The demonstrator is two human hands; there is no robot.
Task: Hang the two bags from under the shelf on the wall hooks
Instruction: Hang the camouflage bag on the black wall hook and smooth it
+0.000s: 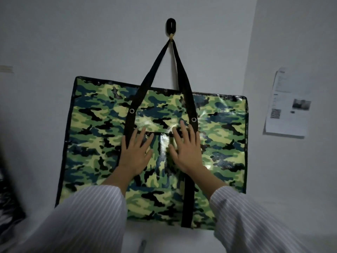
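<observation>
A large flat camouflage bag (218,125) hangs on the white wall by its black straps (179,70) from a black wall hook (171,27). My left hand (135,152) lies flat on the bag's front with straight, spread fingers, partly over the left strap. My right hand (186,148) presses flat beside it, fingers spread, just below the right strap's rivet. Neither hand holds anything. A second bag is not plainly visible.
A printed paper sheet (288,105) is stuck to the side wall at the right. A dark patterned object (9,203) shows at the left edge, blurred. A small pale strip (6,68) sits on the wall at far left.
</observation>
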